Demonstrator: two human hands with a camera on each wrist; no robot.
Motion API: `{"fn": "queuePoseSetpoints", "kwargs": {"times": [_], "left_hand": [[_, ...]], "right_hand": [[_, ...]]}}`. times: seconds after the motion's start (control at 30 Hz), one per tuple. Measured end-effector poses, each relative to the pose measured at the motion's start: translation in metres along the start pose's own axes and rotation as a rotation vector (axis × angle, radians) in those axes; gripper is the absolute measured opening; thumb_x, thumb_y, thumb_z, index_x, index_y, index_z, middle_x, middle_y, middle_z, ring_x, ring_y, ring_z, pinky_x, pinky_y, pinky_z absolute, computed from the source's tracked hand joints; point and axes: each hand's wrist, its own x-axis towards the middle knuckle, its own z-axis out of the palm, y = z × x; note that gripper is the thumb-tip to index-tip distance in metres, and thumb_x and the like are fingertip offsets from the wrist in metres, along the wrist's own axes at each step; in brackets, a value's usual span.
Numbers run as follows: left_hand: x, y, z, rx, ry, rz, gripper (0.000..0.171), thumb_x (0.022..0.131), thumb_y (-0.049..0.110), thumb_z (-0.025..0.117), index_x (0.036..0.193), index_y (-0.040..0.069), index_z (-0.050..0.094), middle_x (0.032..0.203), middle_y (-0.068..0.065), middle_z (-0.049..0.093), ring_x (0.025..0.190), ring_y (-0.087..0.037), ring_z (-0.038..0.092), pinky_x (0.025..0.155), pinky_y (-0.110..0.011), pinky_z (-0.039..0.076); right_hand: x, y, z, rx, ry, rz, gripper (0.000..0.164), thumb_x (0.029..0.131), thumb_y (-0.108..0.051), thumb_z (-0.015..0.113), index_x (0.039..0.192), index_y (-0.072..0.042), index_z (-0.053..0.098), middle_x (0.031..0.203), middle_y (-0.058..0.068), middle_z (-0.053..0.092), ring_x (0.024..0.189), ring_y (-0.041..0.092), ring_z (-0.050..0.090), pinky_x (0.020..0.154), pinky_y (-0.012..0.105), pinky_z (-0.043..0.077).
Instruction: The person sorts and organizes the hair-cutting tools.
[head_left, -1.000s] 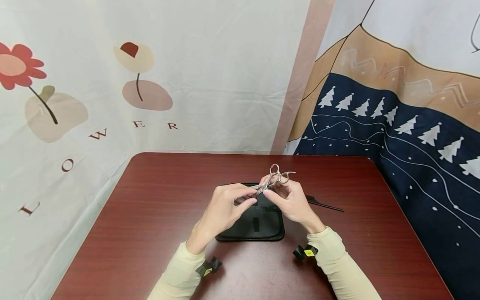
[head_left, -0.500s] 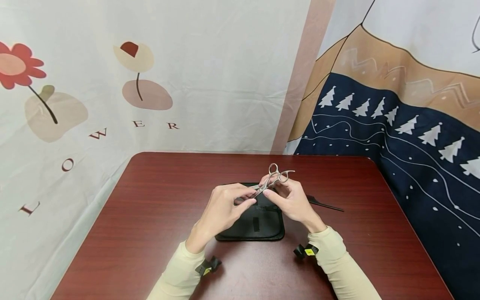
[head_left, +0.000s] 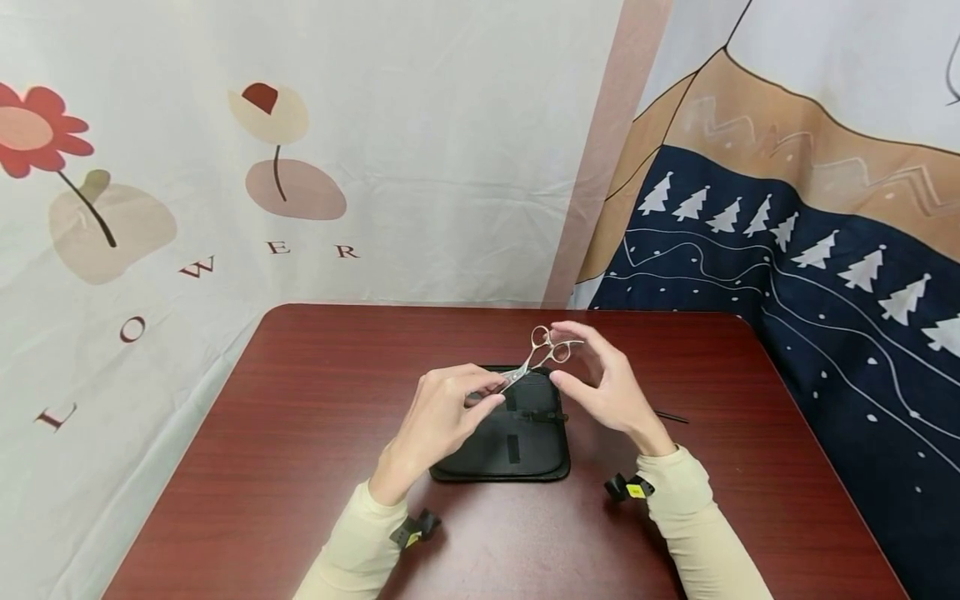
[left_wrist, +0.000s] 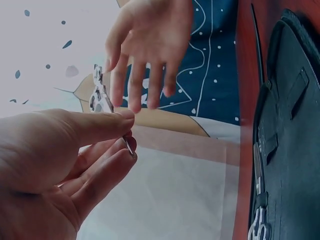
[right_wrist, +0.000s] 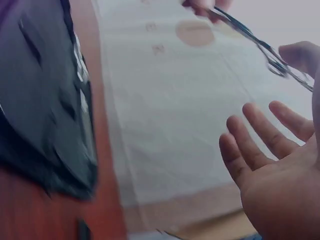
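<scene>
Head view: we see the left hand (head_left: 450, 410) pinching silver metal scissors (head_left: 527, 365) by the blades, raised over the black rectangular case (head_left: 540, 454). The right hand (head_left: 613, 393), fingers apart and holding nothing, is near the finger loops, to the case's right. On the reddish-brown wooden surface (head_left: 330, 442), right of the case, we see a thin black rod (head_left: 672, 417).
</scene>
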Motion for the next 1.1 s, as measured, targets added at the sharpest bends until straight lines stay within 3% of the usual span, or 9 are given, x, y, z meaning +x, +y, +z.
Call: {"fn": "queuePoseSetpoints", "kwargs": {"times": [0.17,0.33,0.6,0.9,1.1], "left_hand": [[-0.001,-0.002,-0.001,0.074,-0.025,0.017,0.018,0.081,0.007,0.085,0.099,0.009,0.083,0.090,0.002,0.077,0.075,-0.001,0.068,0.064,-0.021,0.061],[-0.001,-0.002,-0.002,0.156,-0.067,0.033,0.015,0.081,0.011,0.085,0.096,0.014,0.083,0.090,0.005,0.076,0.073,-0.001,0.067,0.063,-0.025,0.058],[-0.002,0.000,-0.001,0.270,-0.150,0.052,0.014,0.081,0.011,0.085,0.094,0.014,0.082,0.091,0.004,0.076,0.075,-0.010,0.067,0.065,-0.035,0.058],[-0.004,0.000,0.002,0.331,-0.192,0.074,0.013,0.081,0.013,0.085,0.094,0.015,0.082,0.085,0.006,0.073,0.075,-0.013,0.066,0.062,-0.037,0.058],[-0.006,0.000,0.002,0.371,-0.213,0.080,0.014,0.081,0.013,0.086,0.093,0.015,0.081,0.085,0.006,0.073,0.073,-0.013,0.066,0.059,-0.035,0.058]], "right_hand": [[-0.001,0.006,-0.020,-0.303,0.008,-0.013,0.077,0.082,-0.008,0.081,0.152,-0.008,0.049,0.148,0.003,0.053,0.128,0.021,0.050,0.107,0.041,0.044],[0.000,-0.002,-0.024,-0.517,-0.046,-0.098,0.085,0.078,-0.023,0.085,0.154,-0.015,0.049,0.157,0.003,0.043,0.140,0.022,0.038,0.113,0.045,0.037],[0.003,-0.012,-0.013,-0.677,-0.168,-0.312,0.072,0.077,-0.020,0.085,0.143,-0.006,0.060,0.151,0.013,0.049,0.138,0.033,0.041,0.112,0.051,0.034],[0.000,-0.008,-0.002,-0.870,-0.291,-0.317,0.062,0.078,-0.015,0.086,0.136,-0.008,0.065,0.146,0.015,0.053,0.135,0.034,0.043,0.109,0.054,0.038],[-0.001,-0.002,0.005,-0.933,-0.320,-0.331,0.052,0.077,-0.008,0.086,0.126,-0.007,0.070,0.137,0.016,0.059,0.127,0.034,0.049,0.102,0.052,0.045]]}}
